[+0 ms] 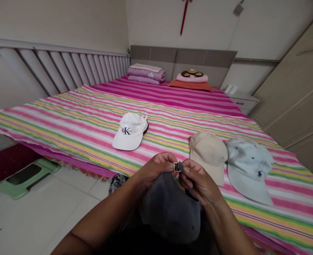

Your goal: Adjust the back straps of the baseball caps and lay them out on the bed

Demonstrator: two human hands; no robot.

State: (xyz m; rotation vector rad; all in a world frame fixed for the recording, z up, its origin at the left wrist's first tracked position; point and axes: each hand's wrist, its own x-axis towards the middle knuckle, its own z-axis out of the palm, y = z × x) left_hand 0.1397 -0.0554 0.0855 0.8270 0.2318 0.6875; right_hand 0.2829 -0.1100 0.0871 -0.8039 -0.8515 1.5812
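A dark grey-blue baseball cap hangs between my hands, close to my body, its back strap turned up. My left hand pinches the strap beside a square metal buckle. Between the thumb and fingers of my right hand is the dark end of the strap, right at the buckle. On the bed beyond lie a white cap with black CK letters, a beige cap and a pale blue cap. Something dark shows behind the white cap.
The bed has a striped sheet. Folded purple bedding and a pink folded bundle lie by the headboard. A green stool stands on the tiled floor at left. A white nightstand is at right.
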